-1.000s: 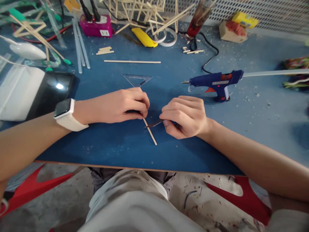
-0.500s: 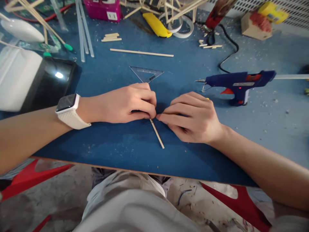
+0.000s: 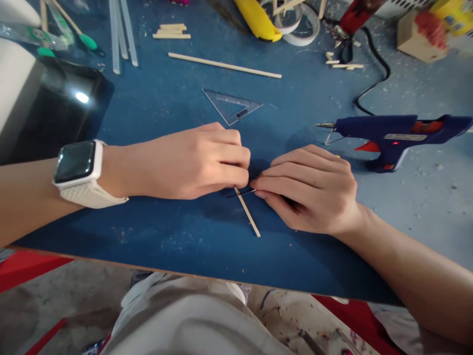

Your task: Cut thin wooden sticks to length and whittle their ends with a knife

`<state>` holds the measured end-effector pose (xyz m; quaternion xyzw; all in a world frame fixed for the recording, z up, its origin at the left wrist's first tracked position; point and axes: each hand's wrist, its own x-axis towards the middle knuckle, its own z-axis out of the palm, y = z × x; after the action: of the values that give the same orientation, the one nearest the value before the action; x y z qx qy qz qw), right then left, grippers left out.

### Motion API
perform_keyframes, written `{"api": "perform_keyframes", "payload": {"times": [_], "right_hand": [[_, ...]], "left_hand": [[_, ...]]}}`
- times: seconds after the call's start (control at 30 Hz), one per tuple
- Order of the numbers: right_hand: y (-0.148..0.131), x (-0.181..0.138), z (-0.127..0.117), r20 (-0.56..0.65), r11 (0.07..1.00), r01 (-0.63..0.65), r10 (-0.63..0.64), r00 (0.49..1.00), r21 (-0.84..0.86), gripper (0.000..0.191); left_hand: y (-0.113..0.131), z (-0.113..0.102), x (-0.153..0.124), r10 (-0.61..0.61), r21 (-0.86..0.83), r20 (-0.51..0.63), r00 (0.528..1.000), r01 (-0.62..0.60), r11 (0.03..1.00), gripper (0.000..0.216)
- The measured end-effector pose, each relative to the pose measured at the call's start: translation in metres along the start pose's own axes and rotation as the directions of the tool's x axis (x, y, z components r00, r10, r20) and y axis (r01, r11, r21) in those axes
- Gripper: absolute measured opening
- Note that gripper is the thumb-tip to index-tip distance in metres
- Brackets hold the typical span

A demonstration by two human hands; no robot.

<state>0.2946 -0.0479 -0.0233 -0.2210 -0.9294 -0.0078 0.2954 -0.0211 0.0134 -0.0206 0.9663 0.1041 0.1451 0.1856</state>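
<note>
Head view: I note the main change at the blade (image 3: 247,193). Half a second ago it scarcely showed between the two sets of fingertips; now a dark, thin length of it reaches out from the right hand (image 3: 314,190) and lies across the wooden stick (image 3: 248,213), its tip past the stick's left side. Against one second ago, the crossing sits nearer the left fingers. The left hand (image 3: 199,162) is curled palm-down, its fingers closed on the upper part of the stick; I cannot see its thumb. The right hand pinches the blade between thumb and bunched fingers; how the handle sits inside the palm I cannot tell. The two hands are near each other but apart, a narrow gap between their fingertips. The stick is on the blue table (image 3: 166,231) in front of the wearer, slanting from under the left hand towards the near edge, its free end bare. I see no break in the exposed part, so I judge it uncut there; whether the blade bites or merely rests, I cannot make out. The view has also shifted, and the triangle ruler (image 3: 241,113) now shows whole, just beyond the left hand. My reading: the blade is set for work on the stick, with the left fingers uncomfortably close.
</note>
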Motion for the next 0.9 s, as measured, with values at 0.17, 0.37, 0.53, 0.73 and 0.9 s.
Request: {"api": "perform_keyframes", "payload": {"times": [0.17,0.37,0.53,0.73,0.9], "right_hand": [[0.002,-0.001,-0.001,0.01,1.0,0.01,-0.01,1.0,-0.003,0.014],[-0.001,0.001,-0.004,-0.004,0.994,0.014,-0.014,1.0,-0.109,0.013],[-0.003,-0.003,-0.009,0.04,0.999,-0.017,0.019,0.999,-0.043,0.019],[-0.004,-0.002,-0.004,0.054,0.997,-0.025,0.021,0.998,0.067,0.016],[-0.003,0.003,0.002,0.036,0.996,0.005,-0.008,0.999,0.09,0.012]], "left_hand": [[0.003,-0.002,0.0,-0.039,-0.048,-0.017,0.999,0.039,0.998,0.056],[0.003,-0.001,-0.002,-0.036,-0.001,-0.016,0.999,0.036,0.999,0.06],[0.004,0.0,-0.001,-0.058,0.0,-0.012,0.998,0.058,0.998,0.052],[0.009,-0.002,0.002,-0.043,-0.006,0.003,0.999,0.043,0.999,0.058],[0.009,-0.003,0.003,-0.046,-0.013,-0.013,0.999,0.046,0.999,0.055]]}}
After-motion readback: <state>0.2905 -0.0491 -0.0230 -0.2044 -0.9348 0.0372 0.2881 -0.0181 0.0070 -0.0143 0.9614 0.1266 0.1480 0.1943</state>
